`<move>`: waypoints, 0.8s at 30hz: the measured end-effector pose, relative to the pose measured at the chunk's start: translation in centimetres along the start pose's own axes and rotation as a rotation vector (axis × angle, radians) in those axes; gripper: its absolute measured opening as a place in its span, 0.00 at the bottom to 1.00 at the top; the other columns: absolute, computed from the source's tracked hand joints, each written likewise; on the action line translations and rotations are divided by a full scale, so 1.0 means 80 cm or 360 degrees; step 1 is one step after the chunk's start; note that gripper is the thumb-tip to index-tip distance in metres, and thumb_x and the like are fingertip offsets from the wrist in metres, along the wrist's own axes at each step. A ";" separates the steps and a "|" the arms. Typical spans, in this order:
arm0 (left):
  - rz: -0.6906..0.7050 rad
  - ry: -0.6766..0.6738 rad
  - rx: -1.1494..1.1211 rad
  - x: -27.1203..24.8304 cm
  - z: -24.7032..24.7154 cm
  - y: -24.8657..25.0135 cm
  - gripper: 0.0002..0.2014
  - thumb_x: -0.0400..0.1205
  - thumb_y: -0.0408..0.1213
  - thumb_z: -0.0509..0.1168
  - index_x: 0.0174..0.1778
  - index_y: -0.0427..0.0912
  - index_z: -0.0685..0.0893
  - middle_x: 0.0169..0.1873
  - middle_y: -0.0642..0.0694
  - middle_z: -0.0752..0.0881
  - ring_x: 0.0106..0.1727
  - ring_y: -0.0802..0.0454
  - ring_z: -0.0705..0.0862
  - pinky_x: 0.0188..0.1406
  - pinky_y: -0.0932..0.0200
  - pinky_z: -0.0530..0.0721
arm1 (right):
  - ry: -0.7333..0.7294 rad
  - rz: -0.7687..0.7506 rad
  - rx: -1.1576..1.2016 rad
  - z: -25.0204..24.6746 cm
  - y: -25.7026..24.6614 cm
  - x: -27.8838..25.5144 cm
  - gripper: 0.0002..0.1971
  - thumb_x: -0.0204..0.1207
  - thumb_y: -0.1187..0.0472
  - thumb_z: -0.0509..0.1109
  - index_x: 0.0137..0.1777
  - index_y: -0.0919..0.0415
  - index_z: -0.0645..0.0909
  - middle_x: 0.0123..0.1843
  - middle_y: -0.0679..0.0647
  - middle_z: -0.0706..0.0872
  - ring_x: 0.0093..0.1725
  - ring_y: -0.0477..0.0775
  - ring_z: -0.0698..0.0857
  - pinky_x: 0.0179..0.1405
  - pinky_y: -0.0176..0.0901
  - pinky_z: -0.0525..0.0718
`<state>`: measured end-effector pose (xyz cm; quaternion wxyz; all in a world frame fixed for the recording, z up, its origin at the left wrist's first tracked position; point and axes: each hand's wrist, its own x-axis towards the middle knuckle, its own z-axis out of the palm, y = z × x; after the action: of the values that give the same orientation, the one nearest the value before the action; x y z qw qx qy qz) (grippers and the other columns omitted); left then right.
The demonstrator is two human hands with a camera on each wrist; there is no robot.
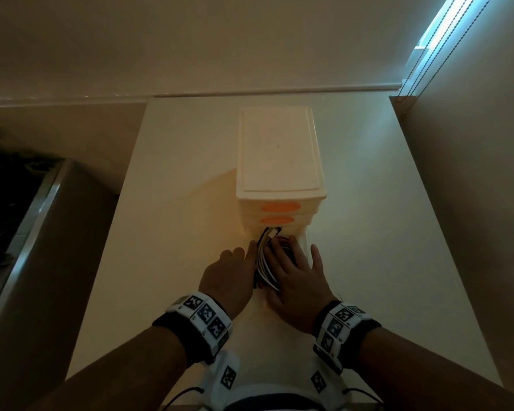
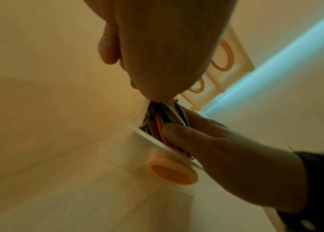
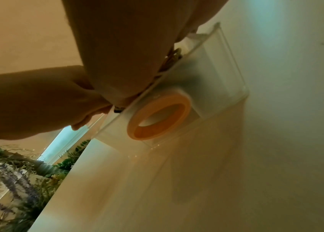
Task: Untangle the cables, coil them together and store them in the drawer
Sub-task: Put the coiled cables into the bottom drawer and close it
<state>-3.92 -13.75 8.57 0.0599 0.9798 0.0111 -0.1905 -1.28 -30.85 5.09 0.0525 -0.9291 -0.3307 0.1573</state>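
Note:
A bundle of white, orange and dark cables (image 1: 264, 262) lies in the pulled-out bottom drawer (image 1: 304, 241) of a white drawer unit (image 1: 279, 149) with orange handles. My right hand (image 1: 294, 277) lies flat on top of the cables with its fingers spread. My left hand (image 1: 229, 274) is at the bundle's left side, fingers pushed down against it inside the drawer's wall. In the left wrist view the cables (image 2: 157, 122) show between my left hand (image 2: 167, 47) and the right hand (image 2: 216, 149), above the drawer's front (image 2: 137, 149). The right wrist view shows the drawer's orange ring handle (image 3: 157, 117).
The unit stands mid-way on a white table (image 1: 175, 203). The two upper drawers are closed. A dark surface with a metal edge (image 1: 27, 221) lies left of the table, a wall and blind cords (image 1: 428, 54) to the right. Plants (image 3: 18, 180) show beyond the table's left edge.

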 end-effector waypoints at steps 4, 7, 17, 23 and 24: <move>0.0060 -0.0133 0.0045 0.004 -0.018 0.010 0.33 0.89 0.46 0.53 0.87 0.37 0.51 0.73 0.39 0.72 0.69 0.37 0.71 0.57 0.45 0.81 | -0.0048 -0.0064 0.0015 -0.014 0.011 0.005 0.36 0.84 0.33 0.40 0.89 0.46 0.42 0.91 0.48 0.44 0.89 0.63 0.40 0.82 0.78 0.39; 0.0060 -0.0253 -0.0062 0.010 -0.027 0.007 0.34 0.90 0.56 0.48 0.87 0.39 0.53 0.77 0.40 0.70 0.72 0.38 0.71 0.64 0.43 0.80 | -0.0132 -0.0036 0.0095 -0.019 0.019 0.008 0.35 0.83 0.32 0.31 0.89 0.42 0.38 0.91 0.43 0.39 0.89 0.60 0.34 0.83 0.75 0.40; -0.0103 0.0024 -0.0242 0.010 -0.009 0.018 0.36 0.89 0.53 0.57 0.89 0.46 0.49 0.69 0.41 0.69 0.67 0.40 0.74 0.50 0.48 0.82 | -0.0059 -0.0021 0.0070 -0.030 0.016 0.022 0.39 0.76 0.32 0.38 0.88 0.39 0.50 0.91 0.47 0.52 0.85 0.64 0.57 0.73 0.64 0.69; 0.0437 0.0283 -0.0058 0.000 0.007 -0.009 0.33 0.86 0.54 0.45 0.83 0.41 0.71 0.82 0.41 0.71 0.82 0.34 0.67 0.67 0.38 0.82 | -0.0114 -0.0141 0.0157 -0.027 0.031 0.011 0.41 0.79 0.26 0.49 0.89 0.40 0.43 0.91 0.45 0.41 0.89 0.59 0.38 0.86 0.64 0.49; 0.0406 0.0193 -0.0023 -0.001 0.009 -0.013 0.36 0.85 0.57 0.39 0.86 0.43 0.66 0.86 0.44 0.65 0.86 0.34 0.59 0.76 0.37 0.74 | -0.0159 -0.0169 0.0162 -0.028 0.034 0.008 0.45 0.76 0.24 0.51 0.89 0.40 0.41 0.91 0.45 0.39 0.88 0.59 0.34 0.86 0.62 0.45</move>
<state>-4.32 -12.85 7.80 0.0898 0.9825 -0.1087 -0.1217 1.54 -32.52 6.48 0.0912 -0.8973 -0.3734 0.2169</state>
